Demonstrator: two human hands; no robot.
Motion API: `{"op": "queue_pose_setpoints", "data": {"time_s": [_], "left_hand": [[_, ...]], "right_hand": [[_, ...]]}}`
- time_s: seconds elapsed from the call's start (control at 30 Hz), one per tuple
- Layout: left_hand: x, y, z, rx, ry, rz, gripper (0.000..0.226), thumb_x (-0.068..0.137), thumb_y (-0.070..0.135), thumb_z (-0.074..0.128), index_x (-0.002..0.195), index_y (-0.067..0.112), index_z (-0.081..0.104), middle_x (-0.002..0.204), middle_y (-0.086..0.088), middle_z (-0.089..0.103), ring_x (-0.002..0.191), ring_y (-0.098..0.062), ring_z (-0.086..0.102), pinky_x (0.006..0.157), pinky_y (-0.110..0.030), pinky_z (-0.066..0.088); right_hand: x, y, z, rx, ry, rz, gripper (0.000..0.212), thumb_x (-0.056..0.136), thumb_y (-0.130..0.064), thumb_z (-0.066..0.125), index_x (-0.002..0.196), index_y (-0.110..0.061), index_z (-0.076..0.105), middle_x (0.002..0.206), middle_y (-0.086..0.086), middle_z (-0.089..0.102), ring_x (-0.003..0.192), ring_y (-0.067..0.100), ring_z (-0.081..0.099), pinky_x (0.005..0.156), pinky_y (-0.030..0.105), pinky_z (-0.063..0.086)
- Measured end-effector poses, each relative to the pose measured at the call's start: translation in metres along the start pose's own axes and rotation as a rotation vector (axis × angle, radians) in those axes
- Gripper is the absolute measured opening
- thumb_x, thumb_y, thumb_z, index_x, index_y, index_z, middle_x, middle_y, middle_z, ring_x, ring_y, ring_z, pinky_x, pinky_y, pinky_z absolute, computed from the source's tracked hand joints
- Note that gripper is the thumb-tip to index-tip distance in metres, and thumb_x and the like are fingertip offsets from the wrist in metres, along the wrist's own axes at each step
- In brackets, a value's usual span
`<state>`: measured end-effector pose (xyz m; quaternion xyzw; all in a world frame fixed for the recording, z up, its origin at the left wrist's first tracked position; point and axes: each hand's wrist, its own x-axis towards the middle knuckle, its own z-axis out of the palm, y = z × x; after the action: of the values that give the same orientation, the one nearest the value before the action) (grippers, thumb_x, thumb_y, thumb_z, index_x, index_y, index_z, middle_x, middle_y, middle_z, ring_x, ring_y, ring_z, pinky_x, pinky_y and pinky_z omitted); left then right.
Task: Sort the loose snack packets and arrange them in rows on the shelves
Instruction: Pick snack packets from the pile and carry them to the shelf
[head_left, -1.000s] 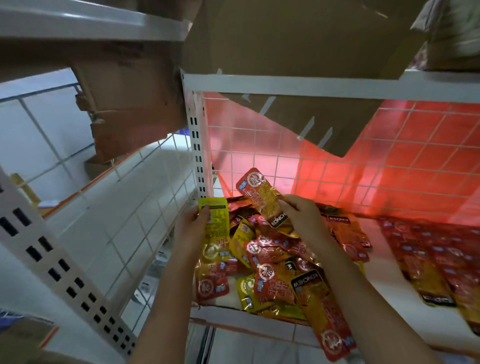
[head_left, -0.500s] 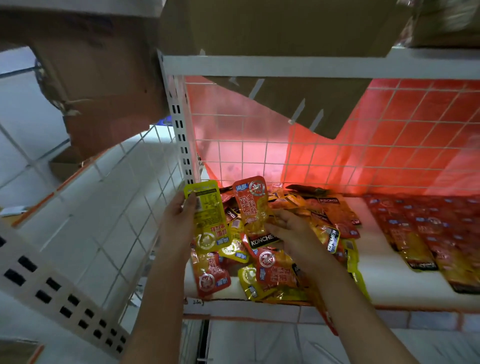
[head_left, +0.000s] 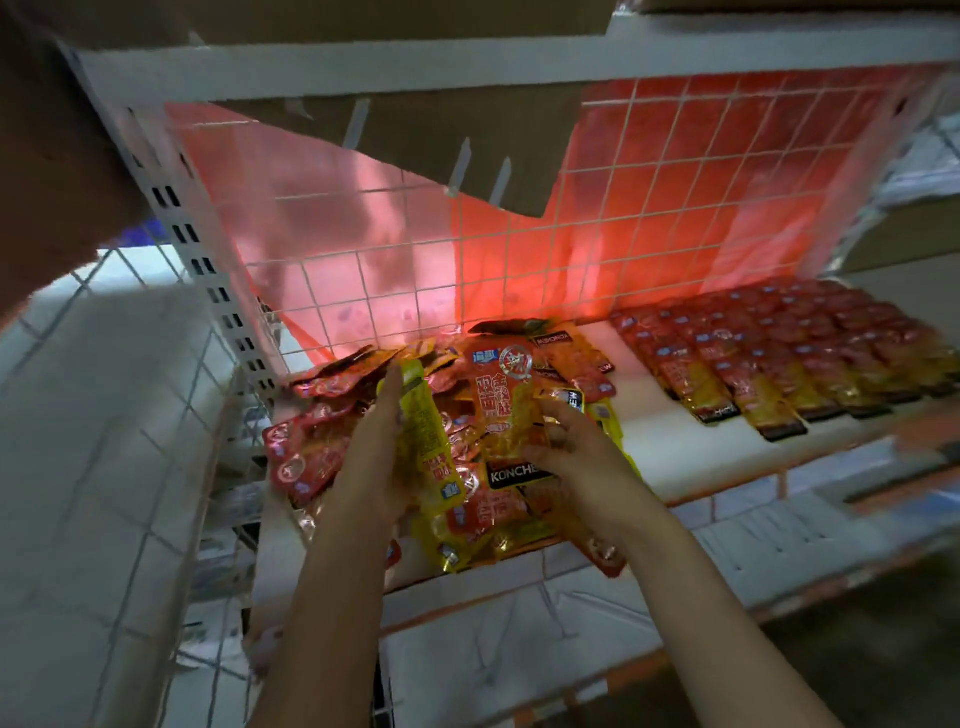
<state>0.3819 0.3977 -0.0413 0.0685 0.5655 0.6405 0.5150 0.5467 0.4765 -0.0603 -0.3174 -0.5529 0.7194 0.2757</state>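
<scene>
- Left hand (head_left: 371, 457), centre frame: grip closed round a yellow packet (head_left: 428, 441), long axis running from lower right up to upper left.
- Right hand (head_left: 576, 457): grip pinching a red packet (head_left: 506, 410), upright, black end nearest.
- Loose pile (head_left: 311, 452) beneath; tidy rows (head_left: 779, 358) at right.
- White shelf (head_left: 670, 447), wire-grid back (head_left: 649, 218), red sheet behind.

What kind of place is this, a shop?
Probably a shop or its stockroom. White metal shelving with a wire grid back, rows of identical snack packets laid out, and a loose pile that both hands are sorting.
</scene>
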Motion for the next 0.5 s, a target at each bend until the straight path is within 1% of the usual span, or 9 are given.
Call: {"op": "queue_pose_setpoints", "data": {"time_s": [0.03, 0.07, 0.1, 0.17, 0.23, 0.3, 0.37, 0.43, 0.5], "left_hand": [[0.0, -0.003, 0.006, -0.015, -0.056, -0.046, 0.063, 0.074, 0.068, 0.056, 0.113, 0.019, 0.059, 0.109, -0.001, 0.064, 0.084, -0.018, 0.062, 0.072, -0.034, 0.05], [-0.002, -0.006, 0.012, -0.02, -0.084, -0.068, 0.067, 0.072, 0.066, 0.059, 0.121, 0.019, 0.056, 0.11, 0.001, 0.063, 0.077, -0.016, 0.06, 0.064, -0.029, 0.049], [-0.002, -0.007, 0.016, -0.026, -0.106, -0.078, 0.067, 0.071, 0.062, 0.061, 0.123, 0.021, 0.054, 0.103, 0.005, 0.062, 0.067, -0.013, 0.055, 0.055, -0.025, 0.046], [0.0, -0.011, 0.023, -0.062, -0.172, -0.058, 0.052, 0.068, 0.057, 0.064, 0.102, 0.019, 0.055, 0.077, 0.006, 0.052, 0.056, -0.012, 0.045, 0.045, -0.02, 0.04], [-0.001, -0.013, 0.03, -0.141, -0.246, -0.033, 0.039, 0.074, 0.054, 0.058, 0.083, 0.016, 0.059, 0.069, 0.004, 0.047, 0.053, -0.01, 0.045, 0.046, -0.019, 0.037], [-0.002, -0.015, 0.036, -0.207, -0.282, -0.03, 0.042, 0.085, 0.054, 0.046, 0.085, 0.015, 0.062, 0.07, 0.001, 0.053, 0.053, -0.011, 0.05, 0.049, -0.021, 0.041], [-0.004, -0.019, 0.039, -0.243, -0.313, -0.021, 0.05, 0.089, 0.056, 0.04, 0.093, 0.012, 0.063, 0.075, -0.003, 0.059, 0.057, -0.015, 0.055, 0.053, -0.025, 0.046], [-0.007, -0.023, 0.044, -0.178, -0.291, -0.003, 0.055, 0.093, 0.057, 0.036, 0.095, 0.01, 0.065, 0.076, -0.005, 0.067, 0.058, -0.018, 0.06, 0.056, -0.029, 0.05], [-0.01, -0.028, 0.049, -0.089, -0.222, 0.005, 0.054, 0.095, 0.055, 0.034, 0.091, 0.014, 0.07, 0.077, -0.006, 0.073, 0.06, -0.021, 0.068, 0.056, -0.032, 0.056]], "right_hand": [[-0.003, -0.002, -0.004, 0.009, 0.016, 0.0, 0.044, 0.088, 0.009, 0.053, 0.123, -0.019, 0.051, 0.095, 0.004, 0.067, 0.08, 0.016, 0.065, 0.061, 0.028, 0.056], [-0.006, -0.003, -0.007, 0.014, 0.038, 0.0, 0.043, 0.088, 0.009, 0.053, 0.12, -0.02, 0.052, 0.094, 0.005, 0.067, 0.081, 0.017, 0.065, 0.063, 0.029, 0.056], [-0.008, -0.003, -0.011, 0.019, 0.06, 0.0, 0.042, 0.088, 0.009, 0.053, 0.119, -0.019, 0.053, 0.098, 0.007, 0.067, 0.084, 0.02, 0.066, 0.066, 0.031, 0.057], [-0.012, -0.003, -0.017, 0.019, 0.097, -0.007, 0.044, 0.088, 0.008, 0.054, 0.125, -0.015, 0.051, 0.104, 0.009, 0.067, 0.092, 0.024, 0.065, 0.074, 0.035, 0.055], [-0.015, -0.004, -0.022, -0.007, 0.116, -0.031, 0.042, 0.088, 0.008, 0.054, 0.123, -0.015, 0.052, 0.1, 0.005, 0.069, 0.091, 0.021, 0.066, 0.078, 0.035, 0.054], [-0.019, -0.005, -0.028, -0.029, 0.131, -0.052, 0.039, 0.088, 0.008, 0.054, 0.115, -0.021, 0.054, 0.095, -0.001, 0.068, 0.088, 0.016, 0.065, 0.079, 0.032, 0.052], [-0.022, -0.005, -0.034, -0.033, 0.135, -0.067, 0.037, 0.088, 0.007, 0.054, 0.106, -0.025, 0.056, 0.093, -0.006, 0.07, 0.088, 0.013, 0.066, 0.08, 0.031, 0.052], [-0.023, -0.005, -0.041, -0.037, 0.122, -0.071, 0.037, 0.088, 0.006, 0.054, 0.104, -0.027, 0.057, 0.094, -0.006, 0.071, 0.09, 0.015, 0.067, 0.078, 0.033, 0.054], [-0.025, -0.005, -0.046, -0.041, 0.12, -0.067, 0.036, 0.089, 0.005, 0.054, 0.104, -0.028, 0.057, 0.095, -0.003, 0.071, 0.092, 0.018, 0.068, 0.078, 0.036, 0.055]]}}
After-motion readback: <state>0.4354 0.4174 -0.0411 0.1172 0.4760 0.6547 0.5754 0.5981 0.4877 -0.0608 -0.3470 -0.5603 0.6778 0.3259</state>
